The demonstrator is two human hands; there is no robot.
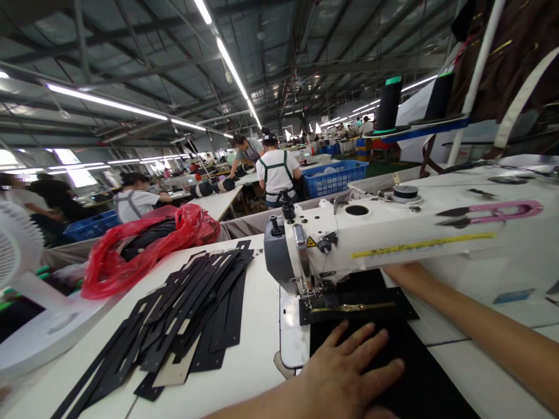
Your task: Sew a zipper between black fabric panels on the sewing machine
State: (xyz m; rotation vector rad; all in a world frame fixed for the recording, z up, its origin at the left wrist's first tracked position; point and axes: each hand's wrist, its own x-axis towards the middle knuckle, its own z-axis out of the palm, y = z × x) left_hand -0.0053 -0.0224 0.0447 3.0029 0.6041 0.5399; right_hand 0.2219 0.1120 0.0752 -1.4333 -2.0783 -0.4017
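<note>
My left hand (353,369) lies flat with spread fingers on a large black fabric piece (419,372). Its fingertips are just short of a black strip (404,305) with a gold zipper (356,307) along it. One end of that strip sits at the needle and presser foot of a white sewing machine (393,233). From the right, my right forearm (463,311) reaches beneath the machine's arm. The right hand itself is hidden behind the machine, so its fingers do not show.
To the left lies a pile of black slotted strips (192,314). Beyond it are a red plastic bag (144,250) and a white fan (26,291). Pink thread snips (502,212) rest on the machine; thread cones (388,105) stand above. Co-workers work beyond a blue crate (336,179).
</note>
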